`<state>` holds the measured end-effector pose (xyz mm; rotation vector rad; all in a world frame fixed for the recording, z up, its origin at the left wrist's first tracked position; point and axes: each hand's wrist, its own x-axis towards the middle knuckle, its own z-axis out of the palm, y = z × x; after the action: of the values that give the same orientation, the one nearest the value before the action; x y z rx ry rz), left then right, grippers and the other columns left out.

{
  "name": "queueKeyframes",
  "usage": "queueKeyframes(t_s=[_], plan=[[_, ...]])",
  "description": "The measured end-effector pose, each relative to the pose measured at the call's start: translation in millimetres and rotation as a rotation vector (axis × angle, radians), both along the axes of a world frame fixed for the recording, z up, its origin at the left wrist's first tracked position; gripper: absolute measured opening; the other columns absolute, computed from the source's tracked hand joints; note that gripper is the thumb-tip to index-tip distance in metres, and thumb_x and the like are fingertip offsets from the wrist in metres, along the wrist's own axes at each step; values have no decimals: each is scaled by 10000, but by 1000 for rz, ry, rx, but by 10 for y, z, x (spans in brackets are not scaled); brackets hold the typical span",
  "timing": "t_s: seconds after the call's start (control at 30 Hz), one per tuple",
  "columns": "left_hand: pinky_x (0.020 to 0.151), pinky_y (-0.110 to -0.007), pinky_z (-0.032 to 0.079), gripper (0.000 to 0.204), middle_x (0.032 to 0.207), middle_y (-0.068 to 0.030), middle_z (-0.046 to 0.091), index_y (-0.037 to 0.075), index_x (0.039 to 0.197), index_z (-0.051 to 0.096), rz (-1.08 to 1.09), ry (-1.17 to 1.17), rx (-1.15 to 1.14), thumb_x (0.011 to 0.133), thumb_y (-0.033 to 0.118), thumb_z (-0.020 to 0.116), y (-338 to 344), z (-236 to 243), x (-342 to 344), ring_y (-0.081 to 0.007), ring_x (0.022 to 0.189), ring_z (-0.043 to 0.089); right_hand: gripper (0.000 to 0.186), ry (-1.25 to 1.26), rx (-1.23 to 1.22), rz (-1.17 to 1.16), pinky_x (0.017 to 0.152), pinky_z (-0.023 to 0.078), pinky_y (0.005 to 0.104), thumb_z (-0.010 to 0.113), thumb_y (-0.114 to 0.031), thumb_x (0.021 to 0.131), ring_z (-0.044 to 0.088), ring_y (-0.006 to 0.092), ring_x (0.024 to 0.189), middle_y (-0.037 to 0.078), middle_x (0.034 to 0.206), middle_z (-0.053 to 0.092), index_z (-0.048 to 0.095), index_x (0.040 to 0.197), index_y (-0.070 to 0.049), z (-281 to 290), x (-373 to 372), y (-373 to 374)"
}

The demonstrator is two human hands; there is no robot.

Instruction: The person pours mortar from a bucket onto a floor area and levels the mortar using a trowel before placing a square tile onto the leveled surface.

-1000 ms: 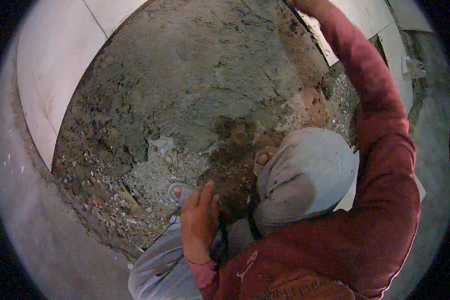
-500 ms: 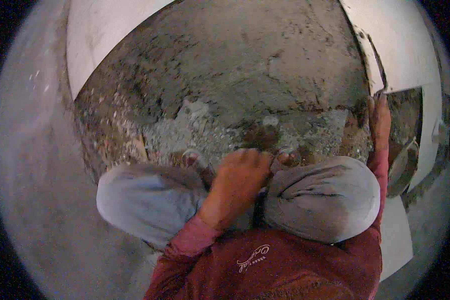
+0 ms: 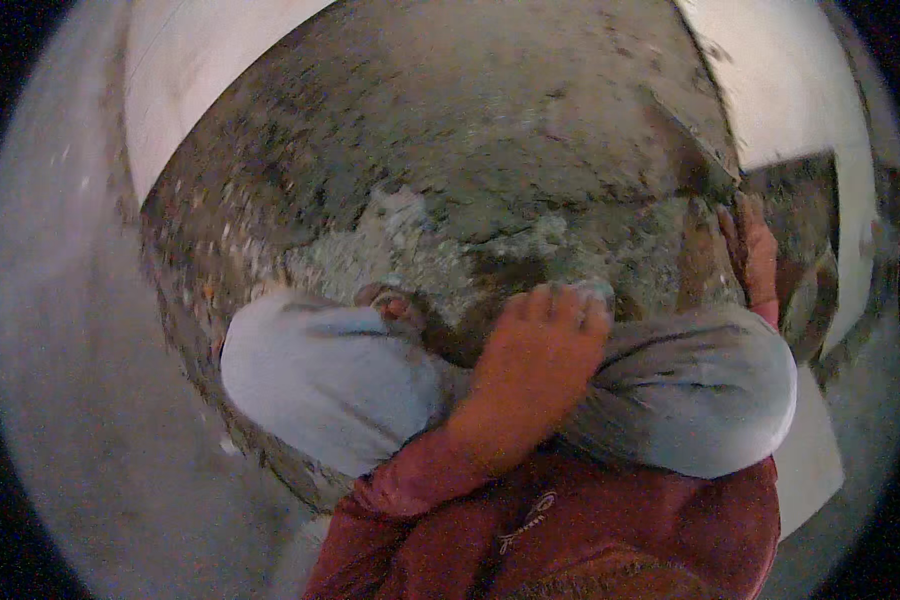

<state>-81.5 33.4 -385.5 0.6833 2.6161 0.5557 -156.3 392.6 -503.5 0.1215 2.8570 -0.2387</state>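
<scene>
My left hand hangs over the gap between my bent knees, its back up and its fingers curled down. Whatever it may hold is hidden beneath the fingers. At the right, my right hand is closed at the near end of a trowel, whose dark, pointed blade reaches forward and left over the rough grey mortar. The blade is blurred and its handle is mostly covered by my fingers. The mortar bed lies in front of my feet, lumpy and loose at its near side.
A large white slab borders the mortar at the left; another pale slab borders it at the right. Beside my right forearm stands a round pan, near a dark rectangular patch. A pale flat piece lies by my right side.
My left hand has moved right and slightly forward. The trowel blade has swung left, from the right slab's edge to over the mortar. My knees have shifted a little right.
</scene>
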Motion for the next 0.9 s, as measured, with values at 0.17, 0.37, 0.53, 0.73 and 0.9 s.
queueKeyframes(t_s=[0.17, 0.37, 0.53, 0.73, 0.9], plan=[[811, -434, 503, 321, 994, -125, 608, 76, 1186, 597, -118, -42, -31, 877, 165, 615, -197, -102, -60, -321, 968, 613, 405, 295, -376, -591, 686, 554, 387, 536, -416, 1010, 663, 248, 820, 116, 1029, 645, 567, 1186, -52, -403, 1156, 625], [785, -466, 511, 382, 1004, -164, 623, 69, 1234, 584, -96, -301, 107, 870, 163, 655, -226, -307, -85, -370, 910, 622, 284, 112, -1043, -1214, 482, 453, 273, 547, -415, 1004, 526, 98, 573, -15, 755, 538, 566, 989, -132, -559, 1446, 240], [801, -470, 511, 418, 1026, -180, 637, 60, 1238, 579, -108, -168, -8, 844, 158, 683, -342, -334, -82, -383, 935, 623, 270, 294, -1247, -1201, 455, 467, 293, 555, -384, 1008, 528, 123, 536, -6, 710, 546, 559, 1019, -115, -926, 1093, 258], [806, -472, 516, 470, 1025, -173, 642, 63, 1234, 583, -25, -308, 72, 787, 137, 705, -381, -394, -42, -384, 933, 628, 248, 177, -1176, -1210, 448, 456, 270, 559, -360, 1004, 512, 105, 535, -13, 728, 550, 568, 1030, -114, -966, 837, 381], [766, -466, 518, 484, 1001, -153, 638, 80, 1233, 584, -101, -173, 84, 768, 125, 710, -415, -423, -4, -367, 877, 633, 269, -1, -1281, -1127, 400, 426, 259, 560, -389, 1000, 487, 93, 494, -24, 690, 524, 547, 990, -120, -667, 1056, -42]])
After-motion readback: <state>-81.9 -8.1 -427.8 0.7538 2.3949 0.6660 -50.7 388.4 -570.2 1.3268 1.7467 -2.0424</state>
